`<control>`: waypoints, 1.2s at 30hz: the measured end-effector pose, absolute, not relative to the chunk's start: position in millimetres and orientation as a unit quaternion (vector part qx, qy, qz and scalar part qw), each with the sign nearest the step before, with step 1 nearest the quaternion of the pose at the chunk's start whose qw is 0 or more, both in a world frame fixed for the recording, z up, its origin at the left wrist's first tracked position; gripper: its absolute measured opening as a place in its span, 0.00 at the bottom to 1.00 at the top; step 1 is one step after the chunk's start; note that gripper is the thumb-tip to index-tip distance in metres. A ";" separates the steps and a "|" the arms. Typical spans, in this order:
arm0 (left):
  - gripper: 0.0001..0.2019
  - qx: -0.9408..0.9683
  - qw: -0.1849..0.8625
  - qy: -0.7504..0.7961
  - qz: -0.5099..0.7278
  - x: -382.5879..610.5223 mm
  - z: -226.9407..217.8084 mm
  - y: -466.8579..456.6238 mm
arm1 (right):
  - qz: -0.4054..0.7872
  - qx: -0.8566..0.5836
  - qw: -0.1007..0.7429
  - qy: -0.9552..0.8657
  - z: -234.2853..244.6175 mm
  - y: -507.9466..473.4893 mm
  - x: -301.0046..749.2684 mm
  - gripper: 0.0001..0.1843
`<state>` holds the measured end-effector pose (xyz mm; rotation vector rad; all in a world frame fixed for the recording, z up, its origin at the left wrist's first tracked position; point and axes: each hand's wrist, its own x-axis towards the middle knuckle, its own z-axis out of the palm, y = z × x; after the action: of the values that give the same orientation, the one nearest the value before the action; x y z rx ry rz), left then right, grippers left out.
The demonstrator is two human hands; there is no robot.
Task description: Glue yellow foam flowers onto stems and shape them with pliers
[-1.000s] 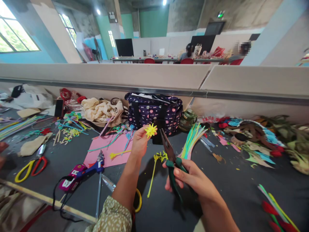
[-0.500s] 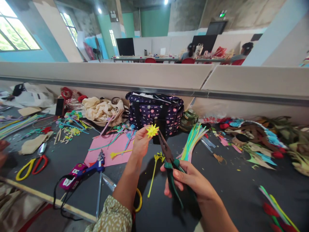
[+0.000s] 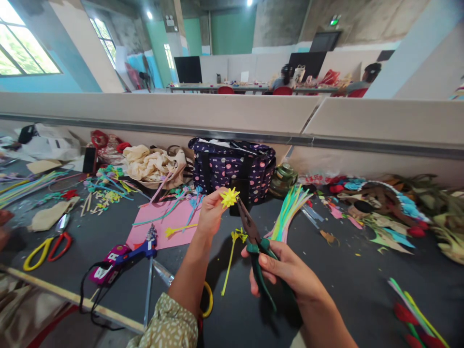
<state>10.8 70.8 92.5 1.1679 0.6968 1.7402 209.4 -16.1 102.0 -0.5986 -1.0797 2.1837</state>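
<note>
Between the fingertips of my left hand [image 3: 212, 211] is a small spiky yellow flower [image 3: 229, 197], held up over the table. My right hand [image 3: 281, 268] grips green-handled needle-nose pliers [image 3: 253, 237]. Their jaws point up and left, with the tips at the flower's right edge; whether they pinch a petal is too small to tell. Below lies a yellow pipe-cleaner stem [image 3: 229, 263] with a looped top. Behind the pliers rests a bundle of pastel pipe cleaners [image 3: 290, 212].
A pink sheet [image 3: 145, 217] carries several pipe-cleaner pieces. A blue glue gun [image 3: 139, 252] and yellow-and-red scissors [image 3: 47, 251] lie left. A dark patterned bag [image 3: 228, 166] stands behind, beside a green jar [image 3: 284, 178]. Another person's hand [image 3: 4, 227] shows at the left edge.
Almost nothing differs. The flower and my left hand have shifted very slightly, and the pliers' handles have moved a touch. Both hands keep their hold.
</note>
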 end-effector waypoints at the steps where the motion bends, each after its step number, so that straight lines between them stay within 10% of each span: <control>1: 0.04 0.477 0.446 0.282 0.703 10.4 92.7 70.8 | 0.823 -0.233 0.311 -0.414 102.2 -16.2 209.6 0.21; 26: 0.04 0.607 0.220 0.347 0.680 -5.1 108.4 64.7 | 0.640 -0.376 0.317 -0.590 107.3 -17.9 208.7 0.20; 36: 0.05 0.494 0.390 0.329 0.704 4.9 101.3 67.0 | 0.737 -0.311 0.319 -0.508 114.0 -15.5 213.2 0.26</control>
<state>4.9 67.0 101.3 1.2547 0.8357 1.7891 213.2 -15.5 114.0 -0.8187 -1.3348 1.9393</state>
